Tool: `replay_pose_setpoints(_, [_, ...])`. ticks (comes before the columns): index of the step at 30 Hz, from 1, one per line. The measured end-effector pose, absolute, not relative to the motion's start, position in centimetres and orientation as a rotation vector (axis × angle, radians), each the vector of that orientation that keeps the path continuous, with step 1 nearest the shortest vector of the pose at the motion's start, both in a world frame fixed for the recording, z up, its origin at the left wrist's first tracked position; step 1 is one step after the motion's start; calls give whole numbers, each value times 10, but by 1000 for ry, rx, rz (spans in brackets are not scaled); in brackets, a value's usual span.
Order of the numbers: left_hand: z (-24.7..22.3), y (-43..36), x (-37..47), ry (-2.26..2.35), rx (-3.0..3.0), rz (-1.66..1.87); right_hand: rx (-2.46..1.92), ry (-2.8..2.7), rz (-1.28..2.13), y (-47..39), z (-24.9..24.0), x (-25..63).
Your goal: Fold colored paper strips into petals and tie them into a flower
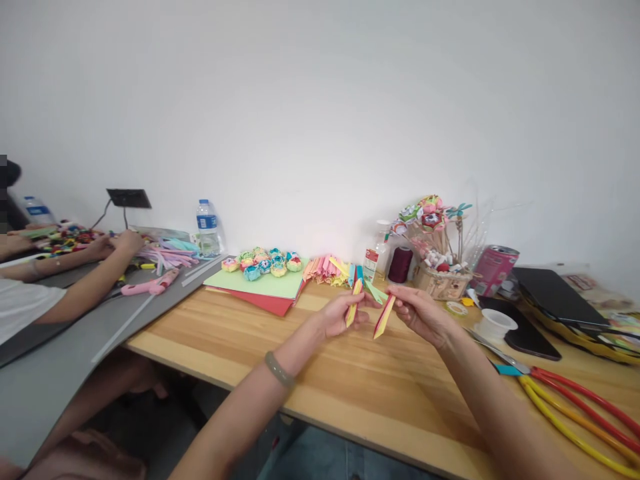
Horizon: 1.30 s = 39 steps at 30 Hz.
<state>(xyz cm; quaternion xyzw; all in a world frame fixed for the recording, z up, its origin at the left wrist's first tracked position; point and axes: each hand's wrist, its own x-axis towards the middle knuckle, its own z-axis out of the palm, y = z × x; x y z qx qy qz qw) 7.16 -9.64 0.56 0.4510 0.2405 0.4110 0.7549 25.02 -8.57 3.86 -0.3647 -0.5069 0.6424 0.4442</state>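
Observation:
Above the wooden table (350, 380), my left hand (345, 317) is closed on a folded strip of yellow and red paper (355, 303). To its right, my right hand (416, 311) pinches another folded yellow and red paper strip (384, 319), which slants downward. A light green folded piece (376, 293) shows between the hands; which fingers hold it I cannot tell. Just behind my hands lies a pile of pink, orange and yellow folded paper strips (327, 269). Several multicoloured paper balls (265, 263) rest on green paper sheets (235, 283) to the left.
Scissors with red and yellow handles (575, 400), a white spool (495, 324) and a black phone (537, 333) lie right. Behind stand a glue bottle (371, 261), purple thread (400, 265) and a flower basket (443, 280). Left, another person's hands (117, 247) work near a pink glue gun (153, 285).

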Motion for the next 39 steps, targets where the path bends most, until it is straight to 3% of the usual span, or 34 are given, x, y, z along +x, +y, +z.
replay_pose_setpoints(30, [-2, -100, 70, 294, 1141, 527, -923, -1548, 1565, -95, 30, 229])
replay_pose_setpoints(39, [18, -105, 69, 574, 1320, 753, -914, -1545, 1401, -91, 27, 225])
